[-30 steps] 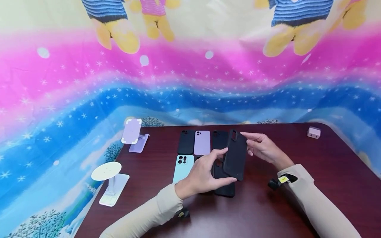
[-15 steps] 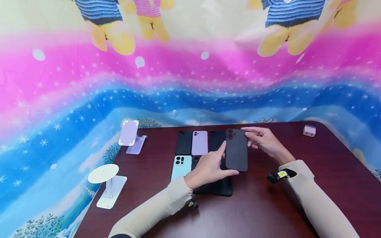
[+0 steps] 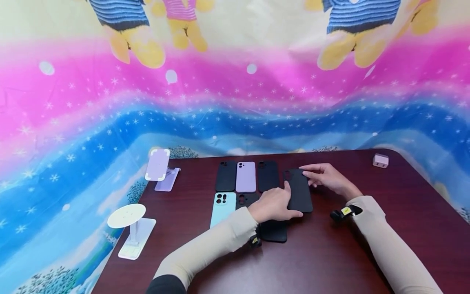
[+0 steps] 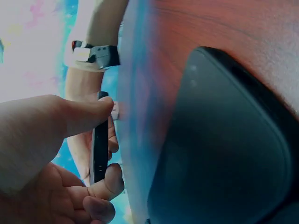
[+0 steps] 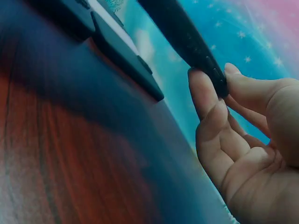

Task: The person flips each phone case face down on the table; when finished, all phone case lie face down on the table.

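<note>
We see 2 hands pinching black phone case [image 3: 299, 190] at frame center: left hand [image 3: 273, 204] grips near end, right hand [image 3: 324, 176] far end, low over tabletop [image 3: 367, 253].

The black phone case [image 3: 299, 190] looks matt, smooth plastic; the table [image 3: 367, 253] is glossy, dark reddish wood; the backdrop [image 3: 235, 81] is printed cloth.

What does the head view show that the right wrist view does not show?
Only the head view shows the left hand, the teal case, the lilac case and two white stands. Only the right wrist view shows the right hand's fingertips pinching the case's thin edge from close up. Both show the right hand holding the black case above the dark table.
</note>
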{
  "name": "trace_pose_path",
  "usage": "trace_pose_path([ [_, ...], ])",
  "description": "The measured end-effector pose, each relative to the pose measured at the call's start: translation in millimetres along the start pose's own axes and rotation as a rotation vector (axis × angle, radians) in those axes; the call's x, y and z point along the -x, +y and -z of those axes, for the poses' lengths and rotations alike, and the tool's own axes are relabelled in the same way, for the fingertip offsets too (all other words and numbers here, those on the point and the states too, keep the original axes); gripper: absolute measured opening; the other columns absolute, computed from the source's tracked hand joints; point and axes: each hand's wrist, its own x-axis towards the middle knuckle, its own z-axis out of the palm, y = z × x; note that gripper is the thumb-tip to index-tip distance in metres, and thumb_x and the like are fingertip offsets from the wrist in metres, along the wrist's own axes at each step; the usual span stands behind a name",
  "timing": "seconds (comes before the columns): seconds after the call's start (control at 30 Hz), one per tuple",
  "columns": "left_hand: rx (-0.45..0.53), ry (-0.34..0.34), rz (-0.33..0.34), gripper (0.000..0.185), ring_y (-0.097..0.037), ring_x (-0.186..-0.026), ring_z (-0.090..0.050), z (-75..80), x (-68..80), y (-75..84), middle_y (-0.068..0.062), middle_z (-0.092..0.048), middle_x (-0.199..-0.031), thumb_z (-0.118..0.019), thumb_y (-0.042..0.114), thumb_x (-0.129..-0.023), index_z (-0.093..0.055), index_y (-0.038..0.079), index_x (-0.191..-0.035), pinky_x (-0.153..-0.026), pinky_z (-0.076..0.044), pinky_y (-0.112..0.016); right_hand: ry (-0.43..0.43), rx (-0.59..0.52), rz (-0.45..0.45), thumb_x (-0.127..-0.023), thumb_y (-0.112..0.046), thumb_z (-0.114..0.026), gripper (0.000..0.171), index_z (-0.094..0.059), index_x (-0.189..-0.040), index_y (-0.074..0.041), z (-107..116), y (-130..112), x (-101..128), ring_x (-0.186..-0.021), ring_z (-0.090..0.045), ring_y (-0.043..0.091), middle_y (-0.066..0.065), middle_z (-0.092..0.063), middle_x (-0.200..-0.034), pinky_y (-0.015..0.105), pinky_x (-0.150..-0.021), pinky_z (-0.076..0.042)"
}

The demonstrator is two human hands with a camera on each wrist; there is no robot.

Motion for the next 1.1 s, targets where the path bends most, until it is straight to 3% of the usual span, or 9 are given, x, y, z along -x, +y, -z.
trace_pose_path([
  [0.17, -0.128, -0.041, 0.023, 0.1, -0.011, -0.092, -0.072, -7.8, -11.2, 3.5, -0.001, -0.076, -0.102, -0.061, 0.069, -0.092, -0.028, 0.006, -0.162, -0.057, -0.05, -0.023, -0.017, 0.028, -0.042, -0.102, -0.036, -0.065, 0.053, -0.058, -0.145, -0.006, 0, 7, -6, -0.078, -0.077, 0.025, 0.015, -0.075, -0.118, 0.034, -0.058, -0.054],
  [0.27, -0.177, -0.058, 0.02, 0.098, -0.01, -0.087, -0.072, -10.6, -18.5, 3.7, 0.001, -0.076, -0.102, -0.06, 0.071, -0.092, -0.033, 0.007, -0.161, -0.056, -0.051, -0.024, -0.016, 0.085, -0.078, -0.102, -0.036, -0.064, 0.052, -0.059, -0.145, -0.008, -1, 8, -7, -0.077, -0.077, 0.023, 0.022, -0.07, -0.127, 0.034, -0.059, -0.055],
  [0.33, -0.219, -0.074, 0.005, 0.096, -0.01, -0.09, -0.072, -11.6, -22.9, 4.9, 0.001, -0.076, -0.106, -0.058, 0.072, -0.092, -0.036, 0.008, -0.16, -0.061, -0.053, -0.024, -0.019, 0.126, -0.1, -0.103, -0.034, -0.064, 0.05, -0.058, -0.145, -0.008, -1, 10, -7, -0.075, -0.076, 0.023, 0.023, -0.071, -0.122, 0.035, -0.062, -0.058],
  [0.47, -0.319, -0.093, -0.04, 0.074, -0.013, -0.092, -0.071, -13.0, -29.4, 8.0, 0.003, -0.072, -0.107, -0.059, 0.07, -0.093, -0.06, 0.016, -0.143, -0.073, -0.056, -0.027, -0.019, 0.17, -0.11, -0.104, -0.029, -0.063, 0.049, -0.057, -0.145, -0.005, -4, 10, -7, -0.072, -0.074, 0.023, 0.023, -0.071, -0.118, 0.036, -0.066, -0.061],
  [0.57, -0.38, -0.103, -0.065, 0.056, -0.017, -0.097, -0.07, -14.0, -31.7, 9.3, 0.003, -0.069, -0.115, -0.059, 0.068, -0.094, -0.07, 0.024, -0.127, -0.083, -0.056, -0.03, -0.02, 0.196, -0.106, -0.104, -0.027, -0.063, 0.047, -0.059, -0.144, -0.004, -9, 9, -9, -0.072, -0.074, 0.022, 0.027, -0.066, -0.126, 0.036, -0.066, -0.061],
  [0.8, -0.402, -0.149, -0.034, 0.057, -0.016, -0.115, -0.066, -12.8, -31.2, 6.7, 0.006, -0.066, -0.133, -0.059, 0.068, -0.093, -0.066, 0.029, -0.134, -0.098, -0.053, -0.032, -0.013, 0.25, -0.079, -0.102, -0.022, -0.065, 0.042, -0.062, -0.139, -0.002, -19, 6, -15, -0.071, -0.072, 0.02, 0.027, -0.063, -0.128, 0.036, -0.063, -0.061],
  [1.1, -0.354, -0.122, -0.047, 0.074, -0.017, -0.109, -0.07, -14.5, -25.5, -1.3, 0.001, -0.068, -0.136, -0.059, 0.07, -0.093, -0.058, 0.018, -0.146, -0.091, -0.055, -0.03, 0.01, 0.212, -0.092, -0.101, -0.019, -0.067, 0.042, -0.063, -0.138, -0.001, -25, 5, -15, -0.07, -0.072, 0.021, 0.025, -0.068, -0.118, 0.037, -0.062, -0.062],
])
